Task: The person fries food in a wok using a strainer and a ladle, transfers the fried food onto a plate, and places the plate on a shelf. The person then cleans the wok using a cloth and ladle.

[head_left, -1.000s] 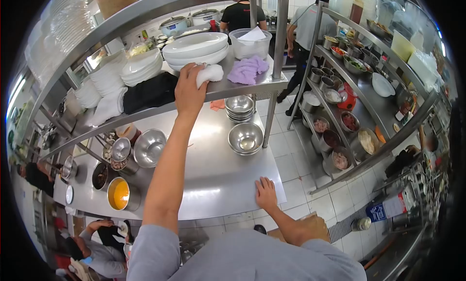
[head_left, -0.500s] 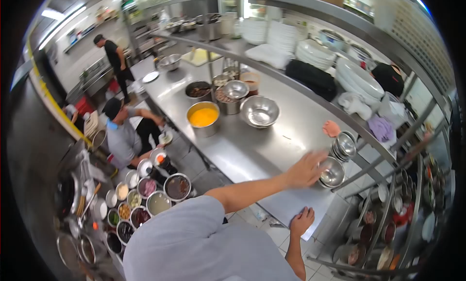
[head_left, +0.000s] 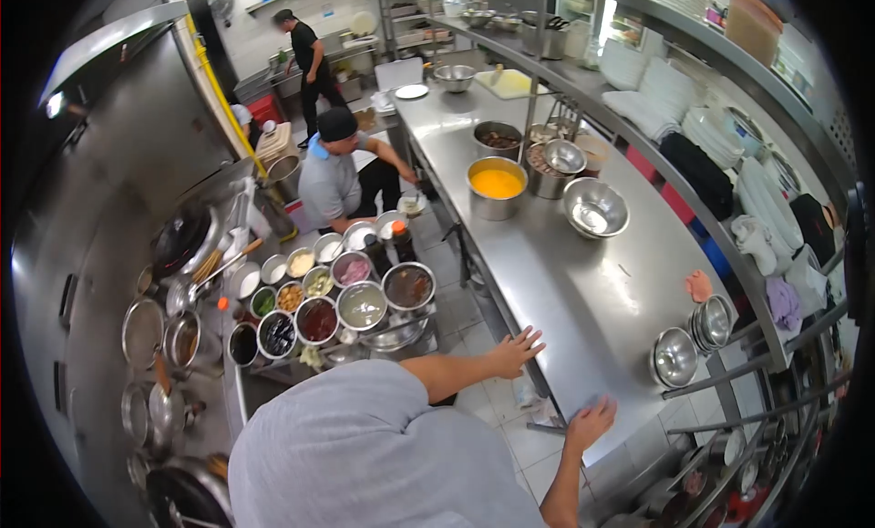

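Observation:
My left hand [head_left: 515,353] is at the long edge of the steel table [head_left: 565,291], palm down with its fingers spread and holding nothing. On the near corner of the same table rests my right hand [head_left: 592,422], empty, its fingers stretched out. Metal bowls [head_left: 675,357] stand to the right of my hands, beside a stack of smaller bowls [head_left: 712,322] and a crumpled orange cloth [head_left: 699,286]. Farther up the table are a pot of orange-yellow liquid [head_left: 497,184] and a wide metal bowl [head_left: 596,208].
On the left, a crouching person [head_left: 339,173] is beside a cart of sauce and ingredient pots [head_left: 319,320]. Another person [head_left: 312,63] stands at the back. An overhead shelf rail [head_left: 629,118] runs along the table's right side. Pans [head_left: 142,332] line the stove at left.
My left hand has moved away from the metal bowls to the table's long edge. My right hand remains at the near corner. The view has turned left.

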A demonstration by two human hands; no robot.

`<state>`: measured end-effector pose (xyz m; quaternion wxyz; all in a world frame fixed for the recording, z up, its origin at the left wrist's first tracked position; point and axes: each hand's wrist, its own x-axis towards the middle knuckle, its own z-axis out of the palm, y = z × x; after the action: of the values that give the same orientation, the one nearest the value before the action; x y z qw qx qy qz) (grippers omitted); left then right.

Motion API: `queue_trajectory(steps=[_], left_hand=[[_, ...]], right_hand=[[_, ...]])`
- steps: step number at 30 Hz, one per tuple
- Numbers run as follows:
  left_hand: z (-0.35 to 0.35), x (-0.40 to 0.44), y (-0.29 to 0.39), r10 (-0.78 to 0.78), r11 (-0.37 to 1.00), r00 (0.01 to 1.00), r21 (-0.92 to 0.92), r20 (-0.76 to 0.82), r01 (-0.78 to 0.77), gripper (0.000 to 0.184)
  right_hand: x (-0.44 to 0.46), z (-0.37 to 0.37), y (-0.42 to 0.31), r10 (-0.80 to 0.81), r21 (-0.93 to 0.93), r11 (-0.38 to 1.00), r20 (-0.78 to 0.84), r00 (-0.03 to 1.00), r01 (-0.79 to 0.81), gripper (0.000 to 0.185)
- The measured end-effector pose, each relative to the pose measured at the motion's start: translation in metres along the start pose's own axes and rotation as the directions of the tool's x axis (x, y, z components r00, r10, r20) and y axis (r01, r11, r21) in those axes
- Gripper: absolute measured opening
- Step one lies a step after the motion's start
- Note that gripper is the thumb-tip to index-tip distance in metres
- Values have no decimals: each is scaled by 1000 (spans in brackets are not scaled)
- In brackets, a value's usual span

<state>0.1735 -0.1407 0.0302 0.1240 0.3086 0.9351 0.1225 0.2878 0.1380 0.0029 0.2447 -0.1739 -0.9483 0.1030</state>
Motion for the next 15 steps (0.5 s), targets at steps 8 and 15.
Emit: queue_trajectory(steps=[8, 15], left_hand=[[-11, 11, 11, -106, 991, 980, 104, 170, 89, 98], [60, 58, 50, 18, 893, 989, -446, 150, 52, 67]], right_hand=[[-43, -4, -31, -202, 81, 979, 278, 939, 187, 54], [-48, -87, -121, -112, 718, 694, 36, 993, 52, 41]])
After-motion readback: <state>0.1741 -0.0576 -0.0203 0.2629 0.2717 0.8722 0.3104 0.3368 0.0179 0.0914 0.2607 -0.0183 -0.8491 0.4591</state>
